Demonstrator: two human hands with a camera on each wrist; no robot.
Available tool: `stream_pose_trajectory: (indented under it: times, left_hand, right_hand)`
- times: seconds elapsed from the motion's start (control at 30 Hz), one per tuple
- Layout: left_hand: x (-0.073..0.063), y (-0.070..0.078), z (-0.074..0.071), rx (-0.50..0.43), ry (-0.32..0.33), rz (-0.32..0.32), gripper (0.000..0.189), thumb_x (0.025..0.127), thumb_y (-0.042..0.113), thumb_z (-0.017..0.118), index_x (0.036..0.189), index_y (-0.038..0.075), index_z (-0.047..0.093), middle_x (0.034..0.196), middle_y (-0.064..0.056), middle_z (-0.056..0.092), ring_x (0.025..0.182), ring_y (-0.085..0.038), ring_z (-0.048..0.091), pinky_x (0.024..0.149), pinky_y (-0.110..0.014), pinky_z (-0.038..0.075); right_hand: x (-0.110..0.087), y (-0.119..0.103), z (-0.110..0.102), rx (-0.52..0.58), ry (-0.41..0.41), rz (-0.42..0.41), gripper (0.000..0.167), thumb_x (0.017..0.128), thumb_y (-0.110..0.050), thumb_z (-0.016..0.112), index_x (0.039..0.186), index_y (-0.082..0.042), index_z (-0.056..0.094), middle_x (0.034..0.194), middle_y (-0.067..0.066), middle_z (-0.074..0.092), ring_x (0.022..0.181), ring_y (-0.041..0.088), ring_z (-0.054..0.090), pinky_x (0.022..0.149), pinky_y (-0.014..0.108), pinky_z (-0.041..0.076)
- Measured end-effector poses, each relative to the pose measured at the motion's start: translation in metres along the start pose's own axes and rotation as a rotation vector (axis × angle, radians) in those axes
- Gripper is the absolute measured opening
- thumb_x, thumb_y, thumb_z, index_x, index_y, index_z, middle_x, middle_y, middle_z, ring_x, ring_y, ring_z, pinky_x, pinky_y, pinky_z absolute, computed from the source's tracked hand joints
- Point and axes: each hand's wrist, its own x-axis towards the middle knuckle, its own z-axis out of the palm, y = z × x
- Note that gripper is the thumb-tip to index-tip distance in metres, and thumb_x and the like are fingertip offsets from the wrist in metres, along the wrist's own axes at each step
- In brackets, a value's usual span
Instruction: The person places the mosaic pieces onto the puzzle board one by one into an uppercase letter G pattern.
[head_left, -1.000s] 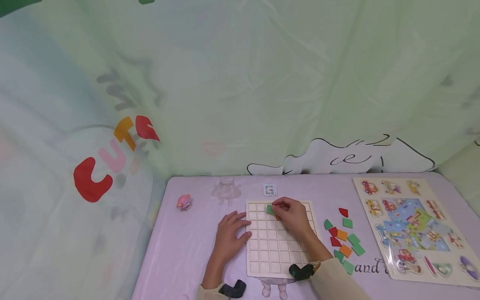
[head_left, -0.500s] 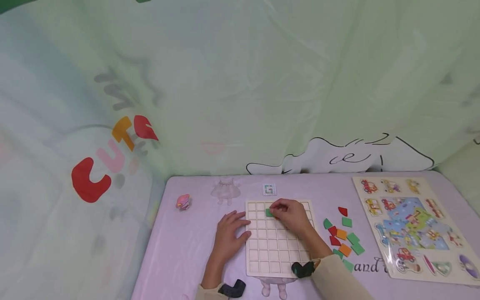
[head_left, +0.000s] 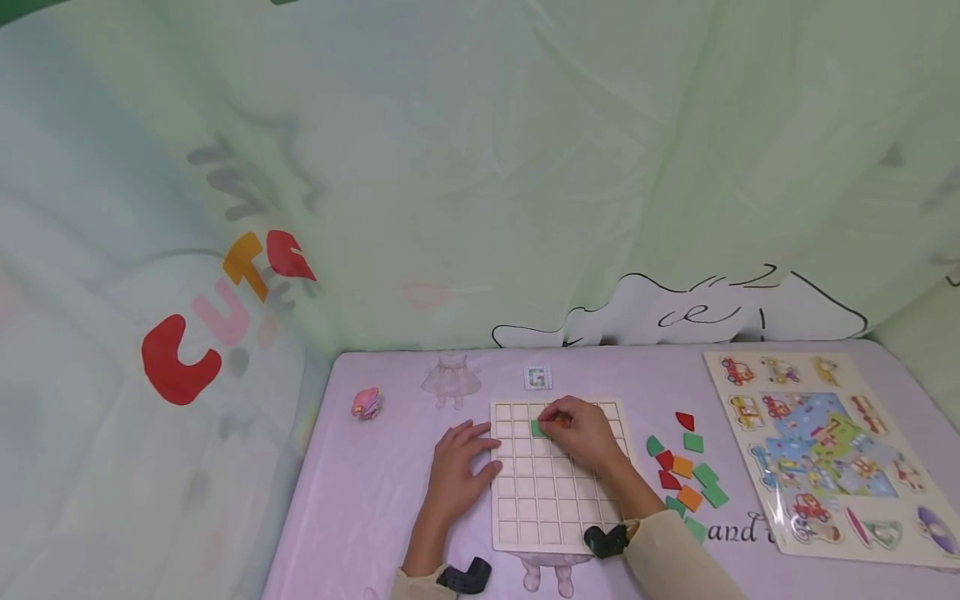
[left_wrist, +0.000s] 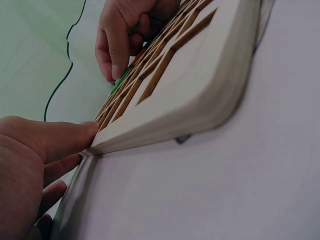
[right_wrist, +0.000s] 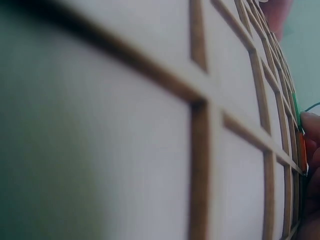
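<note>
A pale wooden grid board (head_left: 536, 508) lies on the table. My left hand (head_left: 457, 467) rests at its left edge with spread, relaxed fingers; in the left wrist view the thumb touches the board's rim. My right hand (head_left: 585, 433) is over the upper part of the grid, thumb and fingers pinching a green square tile (head_left: 536, 427) at its right side. That tile sits low at a grid cell. Just right of it, partly hidden under the right hand, is an orange tile (right_wrist: 302, 150) in the grid.
Loose green, orange and red tiles (head_left: 689, 499) lie right of the board. Farther right is a picture puzzle board (head_left: 757, 533). A small patterned square card (head_left: 537, 377) lies behind the grid, and a pink figurine (head_left: 367, 403) stands at the left.
My right hand has brought the green tile slightly down toward me on the grid, and more orange shows beneath its fingers. The left hand has stayed at the board's edge.
</note>
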Motion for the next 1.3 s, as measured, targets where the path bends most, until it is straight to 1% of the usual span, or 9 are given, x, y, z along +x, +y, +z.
stream_pose_trajectory:
  times: [0.13, 0.27, 0.47, 0.83, 1.03, 1.13, 1.3]
  left_hand:
    - [0.0, 0.0, -0.001, -0.009, 0.003, 0.005, 0.026, 0.086, 0.021, 0.077, 0.112, 0.019, 0.077, 0.139, -0.001, 0.066, 0.14, -0.03, 0.05, 0.115, -0.059, 0.036]
    - [0.0, 0.0, -0.001, -0.01, 0.008, 0.016, 0.026, 0.086, 0.021, 0.077, 0.112, 0.018, 0.077, 0.138, -0.002, 0.067, 0.14, -0.03, 0.051, 0.114, -0.059, 0.036]
    - [0.0, -0.001, 0.0, -0.007, 0.02, 0.027, 0.026, 0.085, 0.021, 0.078, 0.111, 0.018, 0.077, 0.137, -0.002, 0.068, 0.139, -0.03, 0.051, 0.113, -0.059, 0.037]
    - [0.0, -0.001, 0.0, -0.014, 0.013, 0.016, 0.026, 0.085, 0.021, 0.078, 0.11, 0.019, 0.077, 0.137, -0.001, 0.067, 0.14, -0.03, 0.051, 0.114, -0.058, 0.037]
    - [0.0, -0.002, 0.001, -0.011, 0.016, 0.025, 0.026, 0.084, 0.021, 0.078, 0.11, 0.019, 0.077, 0.136, 0.0, 0.068, 0.139, -0.03, 0.051, 0.114, -0.058, 0.037]
    - [0.0, -0.002, 0.001, -0.012, 0.017, 0.029, 0.026, 0.085, 0.021, 0.078, 0.11, 0.019, 0.077, 0.137, 0.0, 0.068, 0.14, -0.029, 0.051, 0.115, -0.058, 0.036]
    - [0.0, -0.003, 0.002, -0.006, 0.027, 0.03, 0.025, 0.084, 0.021, 0.079, 0.11, 0.02, 0.077, 0.136, 0.0, 0.068, 0.139, -0.029, 0.052, 0.114, -0.058, 0.037]
  right_hand:
    - [0.001, 0.0, 0.0, -0.012, -0.002, -0.003, 0.008, 0.085, -0.018, 0.081, 0.091, -0.02, 0.076, 0.097, -0.001, 0.072, 0.079, 0.017, 0.054, 0.07, 0.03, 0.043]
    - [0.001, 0.0, 0.0, -0.024, -0.02, 0.001, 0.011, 0.084, -0.021, 0.082, 0.094, -0.02, 0.076, 0.101, 0.0, 0.072, 0.084, 0.017, 0.056, 0.073, 0.03, 0.044]
    - [0.001, -0.001, -0.004, -0.038, -0.04, 0.011, 0.012, 0.083, -0.024, 0.084, 0.092, -0.021, 0.078, 0.102, 0.0, 0.07, 0.087, 0.018, 0.057, 0.076, 0.03, 0.045]
    - [0.0, -0.003, -0.007, -0.025, -0.046, 0.046, 0.011, 0.083, -0.022, 0.084, 0.092, -0.019, 0.079, 0.098, 0.0, 0.068, 0.081, 0.017, 0.052, 0.068, 0.027, 0.043]
    - [-0.004, -0.003, -0.008, -0.028, -0.031, 0.026, 0.013, 0.083, -0.023, 0.084, 0.094, -0.019, 0.079, 0.096, 0.001, 0.066, 0.08, 0.017, 0.052, 0.067, 0.027, 0.042]
    - [-0.006, -0.001, -0.009, -0.008, -0.025, 0.029, 0.016, 0.082, -0.023, 0.085, 0.097, -0.02, 0.08, 0.097, 0.0, 0.066, 0.08, 0.017, 0.052, 0.067, 0.026, 0.042]
    - [-0.009, 0.001, -0.011, 0.066, -0.026, 0.022, 0.015, 0.083, -0.022, 0.084, 0.098, -0.021, 0.079, 0.098, -0.003, 0.067, 0.082, 0.017, 0.053, 0.068, 0.024, 0.045]
